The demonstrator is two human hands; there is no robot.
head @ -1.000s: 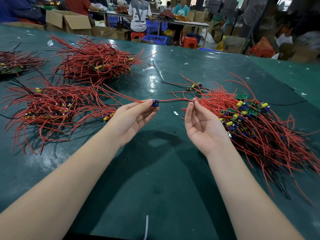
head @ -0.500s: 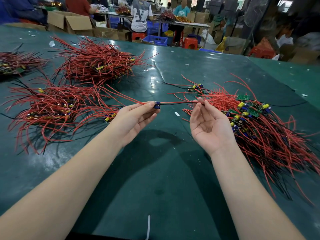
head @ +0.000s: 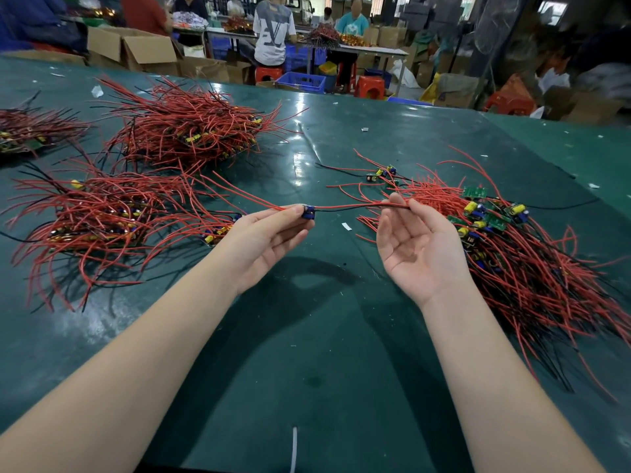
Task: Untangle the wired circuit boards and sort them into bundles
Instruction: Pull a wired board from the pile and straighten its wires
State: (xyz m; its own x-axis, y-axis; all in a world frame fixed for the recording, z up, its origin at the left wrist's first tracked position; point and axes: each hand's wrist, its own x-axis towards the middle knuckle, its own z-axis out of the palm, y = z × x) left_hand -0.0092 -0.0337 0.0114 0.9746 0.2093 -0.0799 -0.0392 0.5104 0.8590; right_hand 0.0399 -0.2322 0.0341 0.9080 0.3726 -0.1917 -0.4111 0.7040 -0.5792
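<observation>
My left hand (head: 269, 238) pinches a small circuit board with a blue part (head: 308, 212) above the green table (head: 307, 336). Its red and black wires (head: 348, 206) stretch right to my right hand (head: 418, 247), which is palm up and pinches them between thumb and fingertips. On the right lies a tangled heap of boards and red wires (head: 519, 264). Sorted bundles of wired boards lie to the left: one near my left hand (head: 102, 216), one farther back (head: 191, 131), and one at the left edge (head: 30, 131).
A few loose wired boards (head: 380, 174) lie behind my right hand. Small white scraps (head: 347, 226) dot the table. Beyond the far edge are cardboard boxes (head: 136, 49), blue crates (head: 300, 80), red stools and people at another table.
My right hand has slid to the right along the wires, away from the left hand, drawing them out straighter. The left hand keeps its hold on the board and has barely moved.
</observation>
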